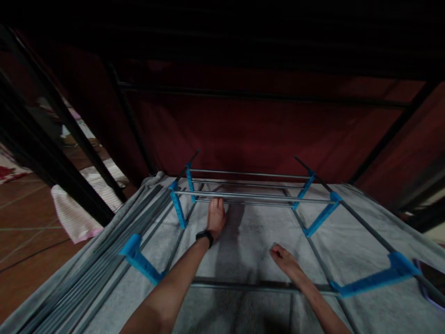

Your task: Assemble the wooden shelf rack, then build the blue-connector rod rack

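A frame of grey metal rods (257,196) and blue plastic brackets (178,208) lies on a bed covered with a grey sheet. My left hand (216,217), with a black band on its wrist, reaches to the far part of this frame. Its fingers curl at a thin cross rod, and the fingertips are partly hidden. Nearer to me, my right hand (284,260) hovers over the grey sheet (250,236) inside the frame. Its fingers are pinched together; whatever small thing they may hold is unclear. A blue bracket (375,280) joins the rods at the near right, another (141,262) at the near left.
Several loose metal rods (104,264) lie along the bed's left side. Dark posts (128,120) and a dark red curtain (257,134) stand behind. A phone-like dark object (431,278) rests at the right edge. Striped cloth (79,204) lies on the tiled floor.
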Demonstrator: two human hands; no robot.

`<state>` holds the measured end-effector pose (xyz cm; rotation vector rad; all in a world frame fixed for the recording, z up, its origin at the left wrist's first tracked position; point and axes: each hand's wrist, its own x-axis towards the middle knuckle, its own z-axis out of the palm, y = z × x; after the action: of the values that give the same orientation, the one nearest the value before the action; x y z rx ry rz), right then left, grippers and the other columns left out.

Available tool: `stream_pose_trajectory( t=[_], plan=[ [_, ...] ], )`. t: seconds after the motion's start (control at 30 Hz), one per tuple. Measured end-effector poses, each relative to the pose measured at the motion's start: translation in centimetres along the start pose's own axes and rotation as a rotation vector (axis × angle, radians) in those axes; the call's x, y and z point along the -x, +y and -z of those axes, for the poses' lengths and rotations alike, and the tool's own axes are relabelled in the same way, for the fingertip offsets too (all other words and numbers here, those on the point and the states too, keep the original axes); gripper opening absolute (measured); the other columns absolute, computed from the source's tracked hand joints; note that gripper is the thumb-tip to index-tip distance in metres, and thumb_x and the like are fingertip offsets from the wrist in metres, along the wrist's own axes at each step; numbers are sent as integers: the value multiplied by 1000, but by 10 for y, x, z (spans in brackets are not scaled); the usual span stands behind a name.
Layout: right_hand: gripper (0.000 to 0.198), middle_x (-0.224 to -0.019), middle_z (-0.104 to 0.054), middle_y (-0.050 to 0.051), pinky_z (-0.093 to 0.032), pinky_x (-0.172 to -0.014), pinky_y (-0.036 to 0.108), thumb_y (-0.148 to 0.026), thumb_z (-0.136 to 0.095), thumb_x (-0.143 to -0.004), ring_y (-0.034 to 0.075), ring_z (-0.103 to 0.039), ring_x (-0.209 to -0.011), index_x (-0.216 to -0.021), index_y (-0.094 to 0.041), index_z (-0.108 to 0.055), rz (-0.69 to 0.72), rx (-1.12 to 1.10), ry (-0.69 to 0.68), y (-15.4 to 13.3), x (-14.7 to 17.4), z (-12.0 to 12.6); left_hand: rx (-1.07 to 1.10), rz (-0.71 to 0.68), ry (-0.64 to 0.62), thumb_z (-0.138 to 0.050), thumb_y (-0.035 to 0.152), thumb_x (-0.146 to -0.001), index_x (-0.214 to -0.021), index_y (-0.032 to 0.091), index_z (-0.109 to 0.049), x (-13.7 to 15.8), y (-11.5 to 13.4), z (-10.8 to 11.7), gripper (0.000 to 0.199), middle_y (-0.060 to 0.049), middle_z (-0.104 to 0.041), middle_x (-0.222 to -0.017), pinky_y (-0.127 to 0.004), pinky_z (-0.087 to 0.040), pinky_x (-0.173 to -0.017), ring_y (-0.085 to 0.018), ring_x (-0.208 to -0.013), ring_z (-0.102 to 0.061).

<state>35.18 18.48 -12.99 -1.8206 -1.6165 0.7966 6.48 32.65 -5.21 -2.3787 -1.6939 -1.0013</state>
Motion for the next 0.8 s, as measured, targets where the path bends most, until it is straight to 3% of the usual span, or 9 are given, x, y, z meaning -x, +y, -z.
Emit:
stream_pose_trajectory(
  t=[0.17,0.4,0.6,0.8],
  plan=[
    [21,-67,-54,-4,-41,-68,30,-43,-43,-84,16,-54,-68,-74,-25,-44,69,109,-100,10,-3,-5,-121,-40,-88,-40,2,-84,-132,9,-48,-29,-23,-11,49,-20,-55,-133,-45,-36,-112,-28,-130,-47],
    [22,-71,-57,-2,-45,-72,32,-47,-42,-87,18,-58,-68,-79,-26,-44,156,161,10,16,1,-16,-214,-203,-161,-31,4,-91,-134,16,-46,-49,-50,-19,47,-12,-60,-127,-45,-35,-113,-23,-124,-52],
    [26,-73,-65,1,-51,-73,31,-51,-42,-88,19,-65,-71,-86,-27,-52,137,164,32,22,1,-21,-218,-259,-167,-39,25,-99,-120,20,-53,-65,-69,-31,26,-9,-62,-118,-45,-42,-106,-24,-116,-56],
    [33,-92,-73,7,-55,-79,30,-54,-49,-84,23,-69,-89,-99,-28,-64,209,216,142,21,1,-23,-206,-271,-163,-43,41,-99,-106,20,-61,-77,-73,-41,30,-9,-67,-106,-41,-44,-99,-24,-108,-60]
  ],
)
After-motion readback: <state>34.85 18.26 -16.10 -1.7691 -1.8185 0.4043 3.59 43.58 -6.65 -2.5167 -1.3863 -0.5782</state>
